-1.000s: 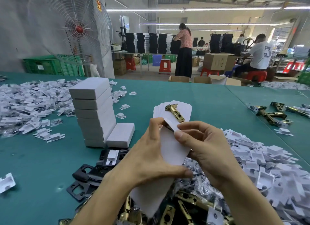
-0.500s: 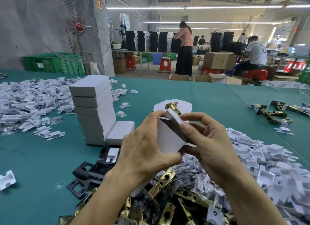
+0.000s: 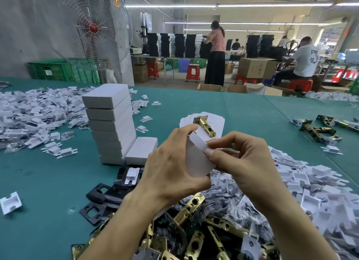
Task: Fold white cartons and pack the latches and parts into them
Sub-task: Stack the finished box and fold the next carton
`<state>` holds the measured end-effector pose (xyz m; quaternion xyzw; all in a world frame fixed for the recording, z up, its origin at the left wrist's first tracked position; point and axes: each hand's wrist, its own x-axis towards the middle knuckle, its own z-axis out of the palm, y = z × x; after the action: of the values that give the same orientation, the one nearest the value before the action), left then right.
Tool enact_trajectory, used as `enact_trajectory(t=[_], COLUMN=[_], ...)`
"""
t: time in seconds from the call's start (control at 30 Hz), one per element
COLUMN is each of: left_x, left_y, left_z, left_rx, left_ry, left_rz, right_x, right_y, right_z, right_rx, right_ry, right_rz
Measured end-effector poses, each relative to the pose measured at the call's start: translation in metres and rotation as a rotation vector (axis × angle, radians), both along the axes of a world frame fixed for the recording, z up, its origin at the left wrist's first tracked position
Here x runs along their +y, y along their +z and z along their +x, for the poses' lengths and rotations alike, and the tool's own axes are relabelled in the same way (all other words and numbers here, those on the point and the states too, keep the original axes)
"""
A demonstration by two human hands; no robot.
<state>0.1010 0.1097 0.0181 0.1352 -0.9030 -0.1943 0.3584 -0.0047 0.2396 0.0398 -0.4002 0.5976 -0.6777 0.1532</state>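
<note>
— What are we seeing on the desk (image 3: 242, 112)?
— Matt teal cloth, we'd say. The carton (image 3: 196, 158) is matt white card, and the stacked boxes (image 3: 110, 122) match it.
— And the latches (image 3: 194, 205)?
— Glossy brass-coloured metal. The plates (image 3: 101, 193) look satin black; the bags (image 3: 225, 193) shiny clear plastic.

Table (image 3: 223, 104): plain teal covering. Carton (image 3: 196, 158) in hand: white. Stacked boxes (image 3: 110, 120): white, greyer on shaded sides. Latch (image 3: 206, 125): brass-gold. Strike plates (image 3: 101, 197): black. Fan (image 3: 83, 26): silver-grey cage, red hub. Crates (image 3: 58, 68): green. Stools (image 3: 192, 72): red.
</note>
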Motion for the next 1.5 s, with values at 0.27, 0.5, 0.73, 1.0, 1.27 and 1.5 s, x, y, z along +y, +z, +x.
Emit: enact_trajectory(t=[0.27,0.5,0.73,1.0,1.27,1.5], left_x=[0.004,0.003,-0.002,-0.001,0.001,0.002], left_y=[0.001,0.001,0.001,0.007,0.011,0.014], left_z=[0.001,0.001,-0.001,0.003,0.004,0.007], left_rx=[0.011,0.014,0.078,0.131,0.117,0.031], left_ry=[-0.027,-0.049,-0.141,-0.231,-0.257,-0.345], left_rz=[-0.021,0.016,0.197,0.338,0.396,0.474], right_x=[0.0,0.006,0.01,0.006,-0.002,-0.001], right_y=[0.0,0.002,0.005,0.002,-0.005,-0.007], right_z=[0.0,-0.009,-0.01,-0.007,-0.003,-0.003], right_rx=[0.139,0.105,0.106,0.068,0.244,0.254], right_ry=[-0.066,0.078,0.213,0.202,0.064,0.136], right_rz=[0.042,0.059,0.048,-0.149,-0.28,-0.285])
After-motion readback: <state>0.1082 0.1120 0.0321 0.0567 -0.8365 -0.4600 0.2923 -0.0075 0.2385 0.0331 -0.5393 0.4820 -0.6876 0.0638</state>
